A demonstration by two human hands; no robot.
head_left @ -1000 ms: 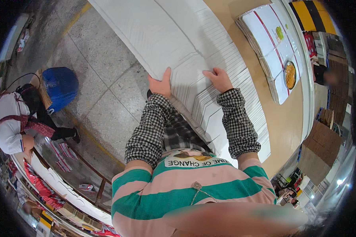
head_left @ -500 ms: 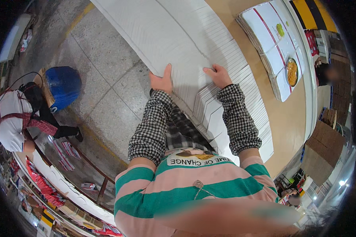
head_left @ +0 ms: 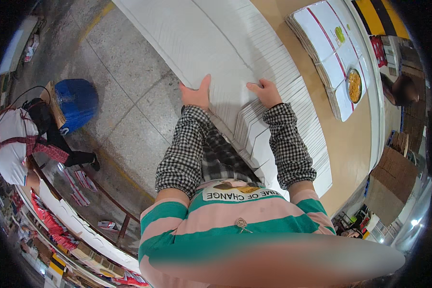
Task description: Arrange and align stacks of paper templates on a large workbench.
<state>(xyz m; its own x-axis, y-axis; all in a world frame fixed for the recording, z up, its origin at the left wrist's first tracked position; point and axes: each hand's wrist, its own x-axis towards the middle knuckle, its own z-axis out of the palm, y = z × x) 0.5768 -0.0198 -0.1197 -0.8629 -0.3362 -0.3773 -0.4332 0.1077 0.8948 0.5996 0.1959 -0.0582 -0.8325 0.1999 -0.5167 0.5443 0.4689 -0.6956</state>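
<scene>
A long overlapping row of white flattened cartons (head_left: 216, 43) fans out in front of me, running from the top of the view down to my waist. At its left edge, my left hand (head_left: 196, 94) is closed on the cartons, thumb lying on top and the fingers mostly hidden under the edge. My right hand (head_left: 267, 93) is closed on the cartons' right part, its thumb pointing left over the top surface; its other fingertips are hidden. Checked sleeve covers are on both forearms. Cut flaps of the stacked cartons show between my arms.
Right of the row, a tied stack of printed flat cartons (head_left: 332, 57) lies on the tan tabletop (head_left: 343, 149). A blue drum (head_left: 76, 105) stands on the floor at left, beside a person in a white top (head_left: 14, 139). Brown cardboard stacks (head_left: 393, 177) stand at far right.
My left hand has shifted very slightly up along the carton edge, while the right hand stays nearly in place. The person at left leans a little differently, and a person at far right has moved.
</scene>
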